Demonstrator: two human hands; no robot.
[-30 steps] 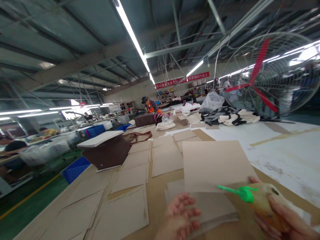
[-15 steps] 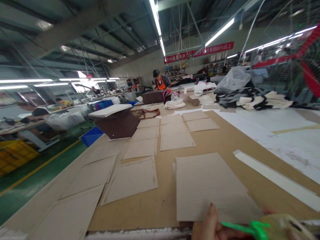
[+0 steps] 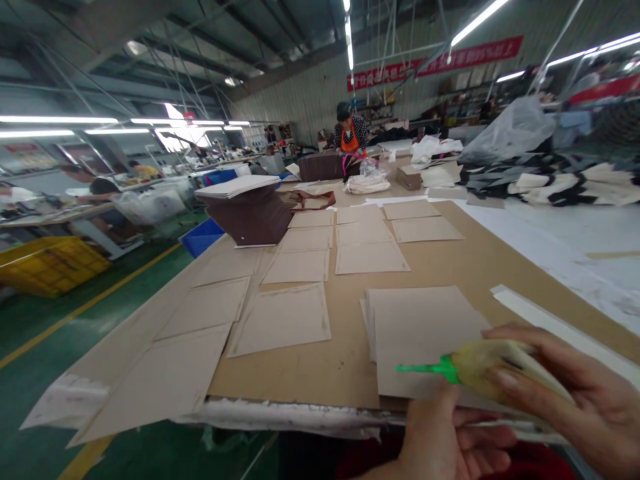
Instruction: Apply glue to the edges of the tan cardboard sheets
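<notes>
My right hand [image 3: 565, 387] is wrapped round a yellowish squeeze bottle [image 3: 480, 367] with a green nozzle. The nozzle points left, over the top of a small stack of beige sheets [image 3: 420, 327] at the table's front edge. At the near edge of that stack, my left hand [image 3: 440, 437] has its thumb on top and its fingers lower down, in front of the table edge. It appears to pinch the top sheet, though the contact underneath is hidden. Both hands are close together.
Several beige panels [image 3: 280, 317] with marked edges lie in rows to the left. A tall dark brown stack [image 3: 250, 217] stands behind them. At right lies a long white strip [image 3: 555, 320]. A person in an orange apron [image 3: 353, 137] stands at the far end.
My right hand has come fully into view with the bottle, its nozzle now further left and higher over the sheets. My left thumb stays at the near edge. The view has shifted.
</notes>
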